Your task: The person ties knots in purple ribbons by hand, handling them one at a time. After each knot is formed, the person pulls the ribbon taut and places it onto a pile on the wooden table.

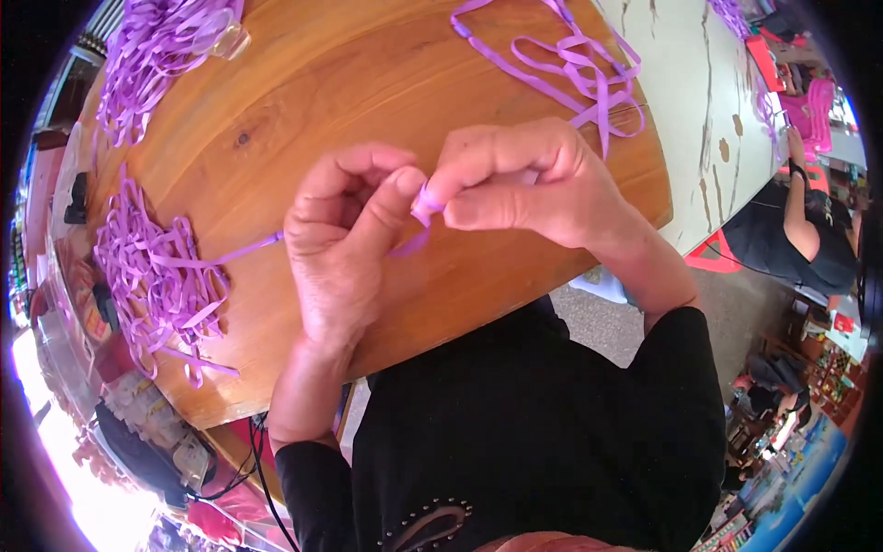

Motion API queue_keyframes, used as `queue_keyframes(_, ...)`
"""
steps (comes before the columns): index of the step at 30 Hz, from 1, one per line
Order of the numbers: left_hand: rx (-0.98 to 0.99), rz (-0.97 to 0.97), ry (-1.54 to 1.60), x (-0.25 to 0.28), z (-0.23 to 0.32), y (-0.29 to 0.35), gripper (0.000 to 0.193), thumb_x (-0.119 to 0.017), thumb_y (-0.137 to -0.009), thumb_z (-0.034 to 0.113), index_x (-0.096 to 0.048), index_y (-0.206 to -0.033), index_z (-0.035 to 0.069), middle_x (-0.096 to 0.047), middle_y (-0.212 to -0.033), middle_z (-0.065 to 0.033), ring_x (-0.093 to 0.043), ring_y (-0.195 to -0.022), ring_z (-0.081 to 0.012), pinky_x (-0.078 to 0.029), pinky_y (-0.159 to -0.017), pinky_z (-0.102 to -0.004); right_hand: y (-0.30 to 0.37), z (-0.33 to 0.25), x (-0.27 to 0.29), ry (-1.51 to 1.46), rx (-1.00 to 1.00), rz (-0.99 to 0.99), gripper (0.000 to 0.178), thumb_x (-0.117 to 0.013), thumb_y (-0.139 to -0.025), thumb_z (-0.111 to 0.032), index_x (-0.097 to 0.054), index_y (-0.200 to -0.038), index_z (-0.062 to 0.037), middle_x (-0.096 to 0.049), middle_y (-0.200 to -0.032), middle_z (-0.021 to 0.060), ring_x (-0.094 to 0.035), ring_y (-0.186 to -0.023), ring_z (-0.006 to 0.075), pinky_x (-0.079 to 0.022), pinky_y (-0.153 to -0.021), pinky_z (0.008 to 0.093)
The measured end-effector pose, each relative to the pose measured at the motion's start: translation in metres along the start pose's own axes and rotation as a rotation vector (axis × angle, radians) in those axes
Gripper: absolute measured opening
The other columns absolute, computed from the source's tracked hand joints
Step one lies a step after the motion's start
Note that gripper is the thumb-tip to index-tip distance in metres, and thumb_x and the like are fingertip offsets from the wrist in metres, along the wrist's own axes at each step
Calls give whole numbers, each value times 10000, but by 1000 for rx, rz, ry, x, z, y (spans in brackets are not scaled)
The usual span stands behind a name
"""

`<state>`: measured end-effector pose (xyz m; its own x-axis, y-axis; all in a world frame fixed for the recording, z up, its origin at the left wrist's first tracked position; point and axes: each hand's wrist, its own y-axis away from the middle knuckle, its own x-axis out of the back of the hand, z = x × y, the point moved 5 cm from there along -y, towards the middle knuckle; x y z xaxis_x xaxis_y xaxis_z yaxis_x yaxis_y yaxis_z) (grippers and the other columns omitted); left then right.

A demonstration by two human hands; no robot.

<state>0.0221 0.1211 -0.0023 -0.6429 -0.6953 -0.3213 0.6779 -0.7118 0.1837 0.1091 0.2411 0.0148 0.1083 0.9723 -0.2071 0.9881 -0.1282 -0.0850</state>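
Above the middle of the wooden table, my left hand (354,221) and my right hand (524,179) meet fingertip to fingertip. Both pinch a short piece of purple ribbon (423,207), whose loose end hangs below the fingers. From behind my left hand the ribbon strip runs left to a tangled pile of purple ribbons (156,276). What exactly lies between the fingertips is partly hidden.
A larger heap of purple ribbons (156,64) lies at the far left of the wooden table (303,101), with a clear plastic piece (230,39) by it. More looped ribbon (579,74) lies far right. Beyond is a white table (690,110), where another person (800,230) sits.
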Motion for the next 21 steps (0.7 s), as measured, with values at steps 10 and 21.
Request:
queue_keyframes(10,-268,26,-236,1,3,5,141,-583,-853,-67,-598,-978,-2,-523,-818,3,-480,-631,-29,-386,-546,-166,-10,9,1,85,228,168,248,-549,-835,104,-636,-1056,32,-623,-981,129,-578,-918,172,-463,-807,264)
queue_keyframes(21,-215,109,-99,5,-4,2,105,-602,-860,-25,-608,-957,15,-574,-748,24,-459,-582,-8,-377,-508,-149,-10,7,-2,353,359,180,268,-589,-814,102,-640,-1066,25,-627,-969,105,-586,-884,148,-456,-778,216)
